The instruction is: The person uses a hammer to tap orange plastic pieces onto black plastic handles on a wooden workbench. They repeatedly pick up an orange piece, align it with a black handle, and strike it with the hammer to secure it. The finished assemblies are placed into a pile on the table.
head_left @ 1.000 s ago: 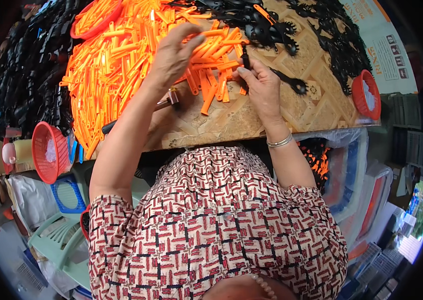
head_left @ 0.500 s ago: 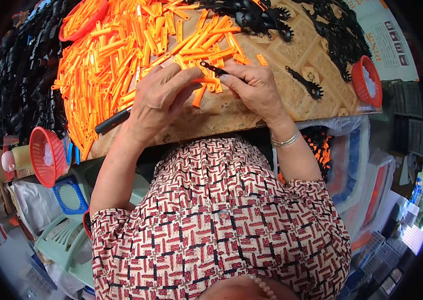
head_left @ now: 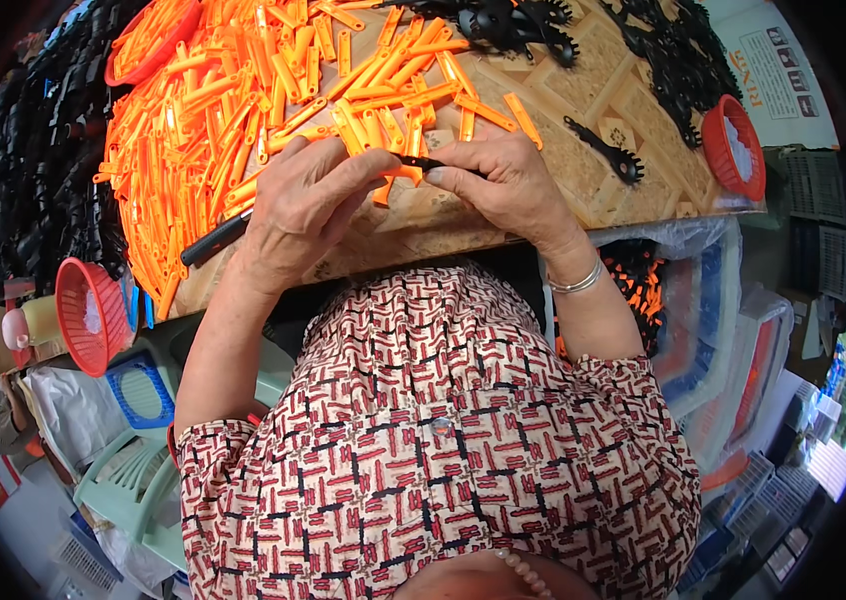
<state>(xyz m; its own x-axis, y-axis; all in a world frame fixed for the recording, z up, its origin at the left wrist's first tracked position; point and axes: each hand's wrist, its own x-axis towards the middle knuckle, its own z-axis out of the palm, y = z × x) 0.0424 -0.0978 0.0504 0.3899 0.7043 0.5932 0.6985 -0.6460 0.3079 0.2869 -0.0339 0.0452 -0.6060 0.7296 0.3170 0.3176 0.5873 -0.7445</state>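
Observation:
Over the near edge of the table (head_left: 413, 228), my two hands meet. My left hand (head_left: 308, 200) pinches an orange plastic handle sleeve (head_left: 405, 173) between thumb and fingers. My right hand (head_left: 513, 190) grips a black utensil shank (head_left: 423, 162), its thin end pointing left against the orange sleeve. Fingers hide how far the two parts overlap, and the utensil's head is hidden in my right hand. A big heap of orange handle sleeves (head_left: 213, 130) spreads beyond my left hand. One black toothed spaghetti server (head_left: 608, 150) lies to the right of my right hand.
More black utensil heads lie at the far middle (head_left: 518, 28) and in a far-right pile (head_left: 658, 75). Red baskets stand at right (head_left: 718, 150) and lower left (head_left: 93, 340). A dark rod-like handle (head_left: 215, 240) lies beside my left wrist. Black parts (head_left: 33, 190) crowd the left.
The black shank has tilted from sloping to nearly level, its end now at my left fingertips by the orange sleeve. Both hands remain close together over the table edge.

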